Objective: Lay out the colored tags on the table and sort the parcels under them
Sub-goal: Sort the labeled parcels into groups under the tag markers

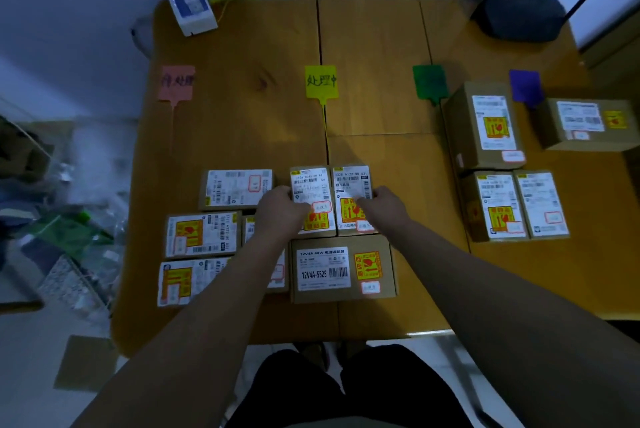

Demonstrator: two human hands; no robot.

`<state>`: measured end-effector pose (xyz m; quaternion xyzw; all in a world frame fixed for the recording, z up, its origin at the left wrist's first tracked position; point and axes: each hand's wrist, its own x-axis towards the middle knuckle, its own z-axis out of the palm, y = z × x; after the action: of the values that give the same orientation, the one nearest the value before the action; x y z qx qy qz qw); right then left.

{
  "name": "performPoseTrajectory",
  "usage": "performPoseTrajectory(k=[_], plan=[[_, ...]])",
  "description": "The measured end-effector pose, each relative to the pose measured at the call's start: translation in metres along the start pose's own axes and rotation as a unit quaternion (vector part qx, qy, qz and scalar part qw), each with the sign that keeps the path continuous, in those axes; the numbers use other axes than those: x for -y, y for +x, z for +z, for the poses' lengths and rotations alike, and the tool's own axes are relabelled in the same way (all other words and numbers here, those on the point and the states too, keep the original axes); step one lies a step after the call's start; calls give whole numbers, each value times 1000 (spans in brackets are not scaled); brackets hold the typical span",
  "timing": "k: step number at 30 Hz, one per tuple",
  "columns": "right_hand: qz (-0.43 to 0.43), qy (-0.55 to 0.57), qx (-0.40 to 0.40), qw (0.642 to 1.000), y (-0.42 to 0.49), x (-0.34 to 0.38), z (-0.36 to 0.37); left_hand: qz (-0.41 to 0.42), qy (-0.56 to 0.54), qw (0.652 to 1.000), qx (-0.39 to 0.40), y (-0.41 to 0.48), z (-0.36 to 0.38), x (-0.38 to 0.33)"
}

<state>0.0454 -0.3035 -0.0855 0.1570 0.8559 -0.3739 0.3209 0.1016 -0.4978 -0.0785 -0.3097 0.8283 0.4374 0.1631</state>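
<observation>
Four tags lie along the table's [374, 57] far half: pink tag [176, 83] at the left edge, then yellow tag [320, 81], green tag [429, 81], purple tag [524, 84]. Unsorted parcels crowd the near-left; four already sit toward the right edge. Risk: lifting two touching boxes together, one could slip or nudge the large parcel [343, 270] just beside. Left hand [280, 207] curls onto the left small parcel [311, 200]; right hand [386, 204] pinches the right small parcel [353, 200]; both forearms reach forward.

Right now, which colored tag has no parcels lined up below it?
The pink tag, far left: bare table beneath it, unlike the yellow, green and purple ones.
</observation>
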Motion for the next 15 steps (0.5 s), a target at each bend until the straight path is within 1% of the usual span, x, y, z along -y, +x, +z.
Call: performPoseTrajectory(k=[3, 5, 10, 13, 15], plan=[[-1, 27, -20, 999, 3, -4, -4, -44, -100, 994, 21, 2, 4, 1], [-11, 68, -24, 997, 5, -6, -11, -52, -176, 983, 16, 2, 6, 0], [-58, 169, 15, 984, -1, 0, -35, -21, -324, 944, -52, -8, -2, -15], [-90, 237, 32, 967, -10, 17, -51, -4, -386, 921, -49, -13, -18, -34], [-112, 264, 35, 957, -19, 35, -63, 21, -404, 913, -40, -17, -34, -48]])
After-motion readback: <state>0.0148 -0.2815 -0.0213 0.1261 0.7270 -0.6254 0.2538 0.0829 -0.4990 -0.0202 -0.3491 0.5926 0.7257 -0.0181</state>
